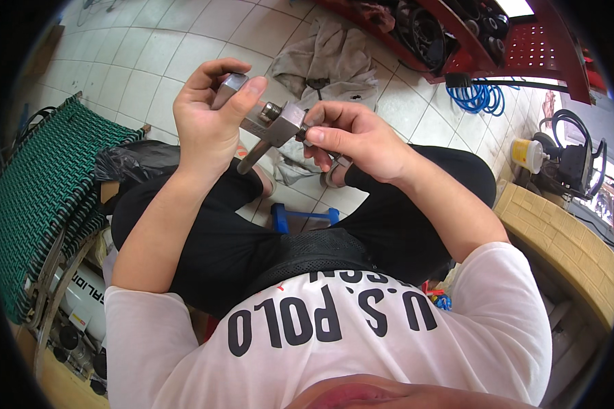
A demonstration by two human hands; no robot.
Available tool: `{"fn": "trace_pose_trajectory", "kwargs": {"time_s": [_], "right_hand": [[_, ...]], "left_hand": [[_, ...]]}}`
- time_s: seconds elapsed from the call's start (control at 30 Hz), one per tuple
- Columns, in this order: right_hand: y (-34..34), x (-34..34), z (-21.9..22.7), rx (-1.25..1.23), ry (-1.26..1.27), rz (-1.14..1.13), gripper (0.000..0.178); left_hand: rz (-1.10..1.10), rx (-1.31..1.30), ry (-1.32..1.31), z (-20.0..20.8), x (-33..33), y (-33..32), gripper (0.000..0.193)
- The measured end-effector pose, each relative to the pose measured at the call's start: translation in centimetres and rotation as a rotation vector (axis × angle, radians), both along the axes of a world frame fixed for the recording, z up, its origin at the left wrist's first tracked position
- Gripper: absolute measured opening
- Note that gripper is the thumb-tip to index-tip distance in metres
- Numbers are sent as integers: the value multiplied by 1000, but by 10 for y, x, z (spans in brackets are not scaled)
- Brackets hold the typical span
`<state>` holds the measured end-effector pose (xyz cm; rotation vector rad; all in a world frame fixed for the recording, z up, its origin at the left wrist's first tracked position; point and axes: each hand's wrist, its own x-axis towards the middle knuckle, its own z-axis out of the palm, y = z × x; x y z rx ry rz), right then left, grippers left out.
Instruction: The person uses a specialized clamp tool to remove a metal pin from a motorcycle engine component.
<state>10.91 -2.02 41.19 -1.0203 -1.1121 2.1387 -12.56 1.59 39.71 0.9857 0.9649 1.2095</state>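
Note:
Above my lap I hold a grey steel screw tool [290, 125] with both hands. It has a square block, a coarse threaded part on one side and a round rod hanging down toward my knees. My left hand [208, 109] is closed round its far left end, thumb on top of the flat metal. My right hand [361, 140] pinches a threaded bolt [302, 131] at the block's right side between thumb and forefinger. The right hand's other fingers are curled below, partly hidden; a bit of metal shows under them. Exactly what kind of tool this is cannot be made out.
A crumpled grey cloth [327, 65] lies on the tiled floor ahead. A red rack [549, 58] with parts stands far right, near a coiled blue hose [476, 97] and a yellow-white tub [527, 155]. On the left are a green woven seat [44, 198] and a black bag [135, 163].

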Motion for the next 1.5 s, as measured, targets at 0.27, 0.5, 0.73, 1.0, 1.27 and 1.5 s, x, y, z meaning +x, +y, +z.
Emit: {"fn": "trace_pose_trajectory", "kwargs": {"time_s": [0.27, 0.5, 0.73, 1.0, 1.27, 1.5], "right_hand": [[3, 2, 1, -138, 96, 65, 49], [-1, 1, -7, -26, 46, 80, 41], [-2, 2, -4, -89, -32, 98, 39], [-1, 1, -4, -166, 122, 126, 45], [-3, 0, 5, -117, 41, 108, 46], [-3, 1, 1, -192, 194, 186, 50]], "left_hand": [[11, -8, -19, 4, -3, 1, 32], [-18, -5, 37, 4, -3, 1, 29], [-49, 17, 70, -1, -6, 1, 30], [-57, 44, 81, -3, -6, 0, 31], [-62, 60, -7, -2, -5, -3, 33], [-50, 61, -8, -1, -5, -3, 33]]}}
